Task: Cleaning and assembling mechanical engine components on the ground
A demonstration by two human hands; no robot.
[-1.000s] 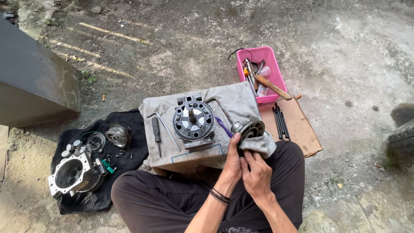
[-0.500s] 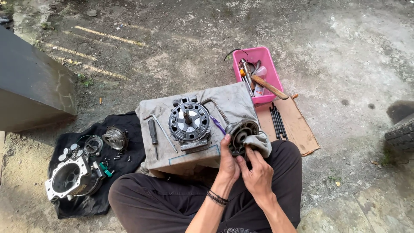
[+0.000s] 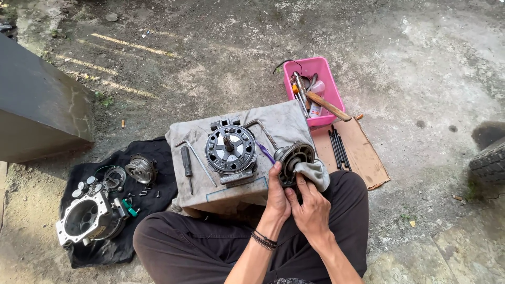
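Landmark throughout: the cloth-covered box [image 3: 284, 126] in front of the seated person.

Nearest, over the lap at the box's near right corner: left hand [image 3: 277, 193] gripping a round slotted metal motor part [image 3: 293, 158], fingers curled and pressed together around its lower left edge, thumb up along the rim. Right hand [image 3: 312, 208] just beside it on the right, fingers closed on a grey rag [image 3: 314, 173] bunched against the part's right side. Part appears dark and grimy in the slots; the wiping looks to be in hand, not finished. How clean the far face is cannot be told.

On top of the box: a larger round motor housing [image 3: 230, 150] with its shaft pointing up, sitting apart from the held piece, so the unit is already taken apart. Left of it lie a screwdriver [image 3: 187, 163] and a bent hex key [image 3: 197, 158]; a purple-handled brush [image 3: 264, 151] lies between housing and held part.

Left of the box, on a black cloth [image 3: 115, 247]: a pale cast housing [image 3: 84, 221], a smaller round cover [image 3: 141, 169], loose screws and small bits. All of this looks yet to be refitted.

Right of the box: cardboard sheet [image 3: 363, 158] with long dark bolts [image 3: 337, 147].

Beyond the box's far right corner: pink tray [image 3: 331, 79] holding a hammer [image 3: 326, 105] and other tools.
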